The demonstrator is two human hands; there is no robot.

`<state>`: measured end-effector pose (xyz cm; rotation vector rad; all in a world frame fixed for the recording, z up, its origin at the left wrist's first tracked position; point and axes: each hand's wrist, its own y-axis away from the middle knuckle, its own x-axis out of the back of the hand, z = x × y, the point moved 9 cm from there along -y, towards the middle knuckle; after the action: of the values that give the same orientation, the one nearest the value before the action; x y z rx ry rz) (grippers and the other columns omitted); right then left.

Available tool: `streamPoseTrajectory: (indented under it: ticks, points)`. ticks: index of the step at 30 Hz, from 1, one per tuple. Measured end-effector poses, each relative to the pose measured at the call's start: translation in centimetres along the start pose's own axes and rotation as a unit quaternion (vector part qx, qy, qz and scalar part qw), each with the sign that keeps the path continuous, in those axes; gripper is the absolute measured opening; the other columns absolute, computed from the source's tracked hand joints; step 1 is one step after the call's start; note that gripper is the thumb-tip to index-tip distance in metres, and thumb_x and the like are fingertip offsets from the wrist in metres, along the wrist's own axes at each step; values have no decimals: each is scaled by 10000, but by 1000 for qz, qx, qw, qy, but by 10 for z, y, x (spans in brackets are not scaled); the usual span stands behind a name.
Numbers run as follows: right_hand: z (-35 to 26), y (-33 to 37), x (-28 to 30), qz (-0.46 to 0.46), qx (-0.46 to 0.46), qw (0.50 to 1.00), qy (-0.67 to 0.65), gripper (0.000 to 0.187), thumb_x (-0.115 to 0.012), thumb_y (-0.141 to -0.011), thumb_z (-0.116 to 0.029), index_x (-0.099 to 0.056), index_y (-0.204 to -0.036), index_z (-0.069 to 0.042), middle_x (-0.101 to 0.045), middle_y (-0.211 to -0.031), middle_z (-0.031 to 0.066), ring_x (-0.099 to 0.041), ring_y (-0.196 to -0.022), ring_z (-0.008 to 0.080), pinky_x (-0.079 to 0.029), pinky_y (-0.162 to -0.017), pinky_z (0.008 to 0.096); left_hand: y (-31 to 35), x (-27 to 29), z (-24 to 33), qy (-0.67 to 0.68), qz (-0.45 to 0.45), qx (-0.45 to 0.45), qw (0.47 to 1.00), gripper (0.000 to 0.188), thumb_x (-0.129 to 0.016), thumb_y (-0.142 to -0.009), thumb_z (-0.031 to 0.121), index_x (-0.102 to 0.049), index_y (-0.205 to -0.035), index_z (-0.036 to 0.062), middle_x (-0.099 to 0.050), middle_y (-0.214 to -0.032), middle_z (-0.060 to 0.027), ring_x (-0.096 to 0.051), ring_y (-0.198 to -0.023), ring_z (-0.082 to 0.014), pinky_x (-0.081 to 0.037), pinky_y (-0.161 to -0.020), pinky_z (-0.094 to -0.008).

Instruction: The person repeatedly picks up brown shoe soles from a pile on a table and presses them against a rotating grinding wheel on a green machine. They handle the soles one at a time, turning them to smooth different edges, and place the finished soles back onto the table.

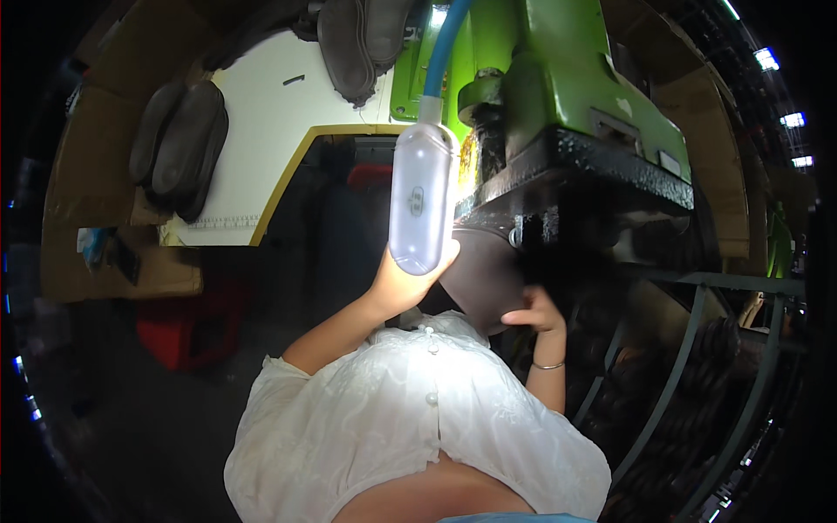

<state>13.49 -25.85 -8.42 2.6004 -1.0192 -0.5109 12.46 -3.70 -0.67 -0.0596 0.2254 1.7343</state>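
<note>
A dark grey-brown, smooth shoe piece, seemingly a sole, is tilted in front of my body under the green machine. At its left edge is my left hand, its thumb along the piece; a lit lamp hides most of the fingers. My right hand pinches the lower right edge, thumb on the near face and other fingers partly out of sight. The upper end of the piece runs into the shadow beneath the machine's dark head, where the contact cannot be made out.
The translucent lamp hangs from a blue hose just above my left hand. Dark shoe soles lie in stacks on the white table, with more beside the machine. A red stool stands low left; a metal rack right.
</note>
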Motion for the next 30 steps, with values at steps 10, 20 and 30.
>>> streamPoseTrajectory:
  ticks: [10,20,30]
  points:
    - [-104,-16,44,208,256,930,-160,384,-633,-648,-63,-553,-1002,62,-619,-884,122,-603,-779,172,-477,-725,263,30,25,-10,82,-13,43,996,319,-454,-875,11,-358,-1179,2,-533,-940,-79,-568,-720,-102,-507,-553,-245]
    - [-168,-35,-69,179,395,900,51,206,-667,-682,45,-614,-880,20,-633,-840,47,-573,-726,102,-459,-691,230,41,128,-34,60,119,-6,991,303,-411,-786,42,-503,-1064,-36,-572,-933,-61,-514,-864,-88,-412,-802,-235]
    - [-152,-61,-72,124,296,943,88,275,-744,-665,-19,-600,-894,27,-618,-842,50,-571,-740,120,-474,-688,254,52,6,-118,-201,-232,260,915,283,-609,-667,145,-625,-903,-11,-650,-809,-134,-617,-752,-215,-476,-697,-314]
